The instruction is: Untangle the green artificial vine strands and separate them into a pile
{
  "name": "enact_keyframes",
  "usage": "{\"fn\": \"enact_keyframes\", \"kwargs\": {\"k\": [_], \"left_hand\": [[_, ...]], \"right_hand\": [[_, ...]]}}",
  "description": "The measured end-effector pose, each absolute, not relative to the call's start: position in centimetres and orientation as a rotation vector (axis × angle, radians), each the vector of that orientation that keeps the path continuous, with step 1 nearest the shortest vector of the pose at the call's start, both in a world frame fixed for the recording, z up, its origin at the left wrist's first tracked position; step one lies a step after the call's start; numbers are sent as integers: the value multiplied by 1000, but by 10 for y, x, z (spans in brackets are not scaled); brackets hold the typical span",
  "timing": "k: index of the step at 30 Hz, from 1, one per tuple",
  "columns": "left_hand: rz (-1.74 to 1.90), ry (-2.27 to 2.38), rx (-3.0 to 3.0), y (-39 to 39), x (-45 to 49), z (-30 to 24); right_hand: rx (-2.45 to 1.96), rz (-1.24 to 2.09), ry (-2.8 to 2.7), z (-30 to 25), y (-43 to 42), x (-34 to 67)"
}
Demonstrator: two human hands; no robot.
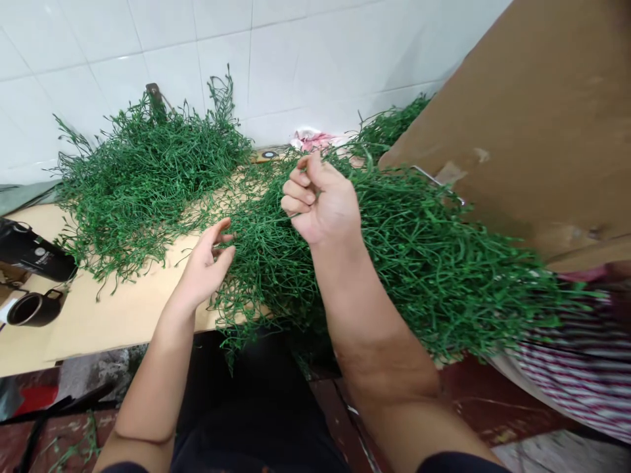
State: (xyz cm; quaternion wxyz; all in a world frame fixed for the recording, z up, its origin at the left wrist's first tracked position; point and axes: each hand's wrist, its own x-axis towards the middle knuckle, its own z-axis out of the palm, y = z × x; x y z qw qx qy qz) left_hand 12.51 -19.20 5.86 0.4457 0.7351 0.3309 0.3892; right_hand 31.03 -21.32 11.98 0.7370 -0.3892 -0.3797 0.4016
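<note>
A large heap of thin green artificial-looking plant stems (419, 243) with small tips covers the middle and right of the table. Above the heap I hold up my right hand (323, 197), fingers curled in and thumb against the index finger; whatever is pinched there, if anything, cannot be made out. My left hand (210, 259) hovers at the heap's left edge, thumb and fingers apart, with nothing held in it. Another pile of the same green stems (158, 164) lies at the back left against the wall.
On the left stand a black mug (35, 307) and a black bottle-like container (32, 249). A big brown cardboard sheet (532, 131) leans at the right. A pink-and-white crumpled wrapper (315, 139) lies by the tiled wall. Striped fabric (582, 368) shows at the right.
</note>
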Motion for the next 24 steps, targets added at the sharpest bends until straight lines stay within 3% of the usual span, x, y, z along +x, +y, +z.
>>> {"fn": "enact_keyframes", "kwargs": {"k": [14, 20, 24], "left_hand": [[1260, 866, 1422, -193, 103, 65], [1420, 931, 1518, -202, 44, 65], [1347, 1064, 1695, -229, -37, 71]], "right_hand": [[-614, 1284, -631, 104, -206, 258], [-525, 1420, -649, 100, -210, 237], [-797, 1388, -1032, 77, -228, 192]]}}
